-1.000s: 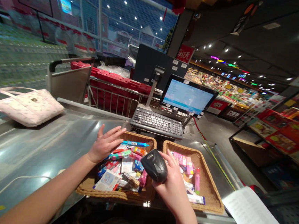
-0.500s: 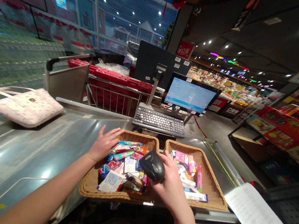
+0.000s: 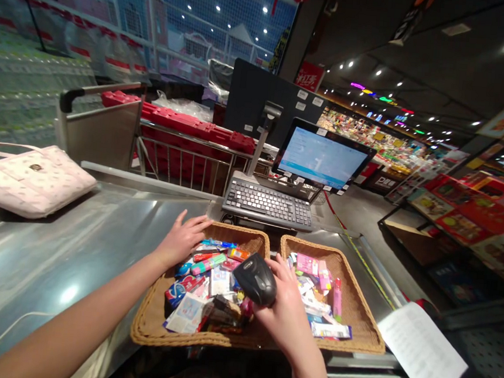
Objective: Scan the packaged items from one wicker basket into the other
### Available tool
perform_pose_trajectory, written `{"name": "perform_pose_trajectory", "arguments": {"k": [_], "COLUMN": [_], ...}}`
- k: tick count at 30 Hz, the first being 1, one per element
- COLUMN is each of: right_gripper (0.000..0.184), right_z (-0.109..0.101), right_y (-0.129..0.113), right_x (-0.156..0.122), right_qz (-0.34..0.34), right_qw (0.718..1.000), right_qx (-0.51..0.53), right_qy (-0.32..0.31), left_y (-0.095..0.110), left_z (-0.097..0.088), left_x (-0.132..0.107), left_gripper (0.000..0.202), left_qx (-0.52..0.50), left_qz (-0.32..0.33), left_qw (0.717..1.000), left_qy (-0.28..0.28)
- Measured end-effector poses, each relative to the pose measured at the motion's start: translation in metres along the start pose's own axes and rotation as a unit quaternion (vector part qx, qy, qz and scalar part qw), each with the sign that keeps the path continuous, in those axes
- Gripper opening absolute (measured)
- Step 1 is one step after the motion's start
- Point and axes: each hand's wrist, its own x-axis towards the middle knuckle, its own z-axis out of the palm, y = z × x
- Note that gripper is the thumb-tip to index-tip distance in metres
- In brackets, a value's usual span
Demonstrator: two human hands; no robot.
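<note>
My right hand (image 3: 285, 295) is wrapped round a black handheld barcode scanner (image 3: 255, 279), held over the gap between two wicker baskets. My left hand (image 3: 184, 240) reaches to the back left corner of the left basket (image 3: 141, 323). Its fingers are stretched out, the tips at the rim, holding nothing that I can see. Inside that basket lie small packaged goods, among them a pink-and-green tube (image 3: 208, 264), a blue-and-red packet (image 3: 181, 289) and a white packet (image 3: 187, 313). The right basket (image 3: 366, 317) contains pink packs (image 3: 307, 264) and a pink bottle (image 3: 337, 299).
Behind the baskets stand a keyboard (image 3: 268, 204) and a lit monitor (image 3: 325, 157). A pale handbag (image 3: 32, 184) lies on the metal counter (image 3: 112, 218) at left. A printed sheet (image 3: 423, 351) rests by the right basket. A cart (image 3: 183, 162) is beyond the counter.
The view has shifted slightly. Different pens and a red item now show near my left fingertips at the back of the left basket. My right hand keeps the scanner in nearly the same place.
</note>
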Motion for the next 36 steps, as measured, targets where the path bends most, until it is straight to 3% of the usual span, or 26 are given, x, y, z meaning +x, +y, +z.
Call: {"name": "perform_pose_trajectory", "arguments": {"k": [10, 17, 27, 31, 36], "right_gripper": [0.055, 0.059, 0.054, 0.050, 0.057], "right_z": [0.021, 0.026, 0.005, -0.018, -0.052], "right_y": [0.000, 0.000, 0.009, 0.021, 0.052], "right_x": [0.017, 0.021, 0.005, -0.009, -0.029], "right_qz": [0.024, 0.035, 0.051, 0.060, 0.064], "right_qw": [0.999, 0.998, 0.997, 0.997, 0.995], "right_qx": [0.022, 0.037, 0.051, 0.034, -0.004], "right_qy": [-0.029, -0.029, 0.011, 0.037, 0.080], "left_y": [-0.001, -0.001, -0.013, 0.008, 0.070], "left_z": [0.012, 0.014, 0.026, 0.024, 0.021], "left_x": [0.005, 0.007, 0.004, 0.024, 0.074], "left_gripper": [0.018, 0.008, 0.024, 0.032, 0.033], "left_qx": [-0.016, -0.025, -0.008, -0.038, -0.083], "left_qz": [0.020, 0.014, 0.020, 0.021, 0.037], "left_qw": [0.998, 0.994, 0.999, 0.998, 0.995], "left_qy": [-0.049, -0.103, -0.042, -0.036, -0.032]}}
